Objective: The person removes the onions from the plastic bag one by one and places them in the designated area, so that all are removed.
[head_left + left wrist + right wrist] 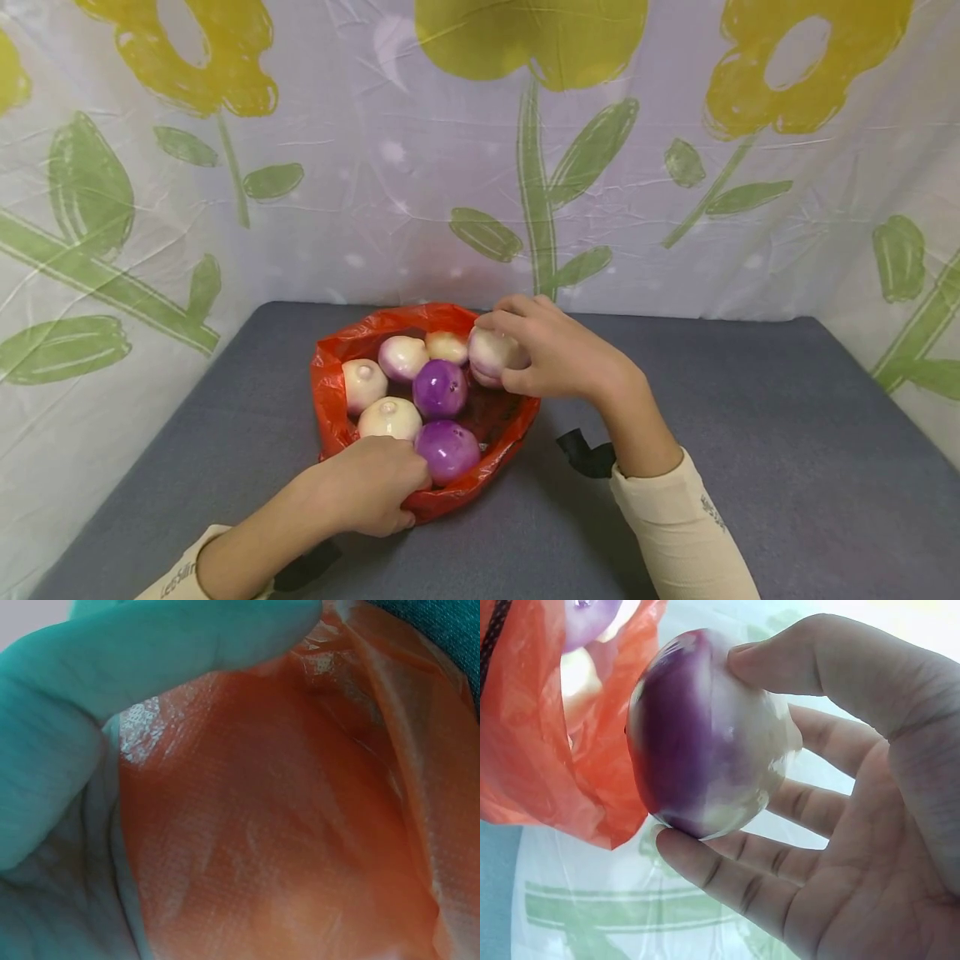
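A red plastic bag (327,392) stands open on the table with several glossy, round, turnip-like vegetables in it. Some, such as this one (441,389), show a purple face. Others, like a white one (389,418), have a small nub on top. My left hand (375,487) grips the bag's near rim; in the left wrist view its thumb (187,645) lies against the red plastic (262,810). At the bag's right rim, my right hand (558,350) holds a purple-and-white round vegetable (705,742) between thumb and curled fingers.
A dark grey tabletop (750,467) spreads out around the bag. Behind and at both sides hangs a white cloth (337,208) printed with yellow flowers. A black strap (588,457) hangs by the right wrist.
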Action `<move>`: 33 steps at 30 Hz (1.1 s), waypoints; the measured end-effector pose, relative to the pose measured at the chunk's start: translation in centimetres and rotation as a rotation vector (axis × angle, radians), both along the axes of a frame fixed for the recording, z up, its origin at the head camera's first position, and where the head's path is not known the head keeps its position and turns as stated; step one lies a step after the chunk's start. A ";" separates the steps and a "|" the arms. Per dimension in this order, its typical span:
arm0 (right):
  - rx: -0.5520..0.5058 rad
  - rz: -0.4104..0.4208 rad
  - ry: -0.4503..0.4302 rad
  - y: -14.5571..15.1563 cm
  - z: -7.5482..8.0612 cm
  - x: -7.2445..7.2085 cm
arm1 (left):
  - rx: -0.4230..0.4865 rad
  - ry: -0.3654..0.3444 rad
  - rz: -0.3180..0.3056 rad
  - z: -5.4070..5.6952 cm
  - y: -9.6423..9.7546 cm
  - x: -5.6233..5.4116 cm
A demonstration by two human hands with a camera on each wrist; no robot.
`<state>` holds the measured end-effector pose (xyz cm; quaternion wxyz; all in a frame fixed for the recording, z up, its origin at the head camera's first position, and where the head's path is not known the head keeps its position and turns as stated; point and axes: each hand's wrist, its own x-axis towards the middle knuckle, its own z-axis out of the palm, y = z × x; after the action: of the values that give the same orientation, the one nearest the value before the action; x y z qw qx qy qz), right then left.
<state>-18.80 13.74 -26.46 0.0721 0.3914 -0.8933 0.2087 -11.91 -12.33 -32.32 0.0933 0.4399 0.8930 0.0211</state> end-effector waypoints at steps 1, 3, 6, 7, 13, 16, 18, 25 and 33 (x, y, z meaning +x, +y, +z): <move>-0.006 0.001 0.000 0.1 0.0 0.0 | -0.001 0.000 0.000 0.0 0.0 0.0; -0.014 0.000 0.001 0.2 0.0 -0.1 | -0.001 -0.006 0.003 0.0 0.0 0.0; -0.023 -0.010 0.002 0.4 0.1 -0.2 | 0.002 -0.007 0.004 0.0 0.0 0.0; -0.023 -0.016 0.002 0.5 0.1 -0.3 | 0.004 -0.004 0.002 0.0 0.0 0.0; -0.021 -0.047 -0.017 1.0 0.3 -0.4 | 0.002 0.015 -0.004 0.0 0.0 0.1; -0.024 -0.057 -0.036 1.2 0.4 -0.5 | -0.002 0.016 0.000 0.0 0.1 0.1; -0.029 -0.064 -0.041 1.4 0.4 -0.6 | -0.005 0.011 0.005 0.0 0.1 0.1; -0.056 -0.084 -0.018 2.3 0.4 -1.0 | -0.013 -0.003 0.020 0.0 0.1 0.1; -0.071 -0.128 -0.033 3.5 0.4 -1.4 | -0.017 -0.012 0.028 0.0 0.2 0.1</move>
<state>-20.25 17.26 -26.05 0.0844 0.3272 -0.9096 0.2417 -11.77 -12.14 -32.30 0.1018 0.4263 0.8987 0.0175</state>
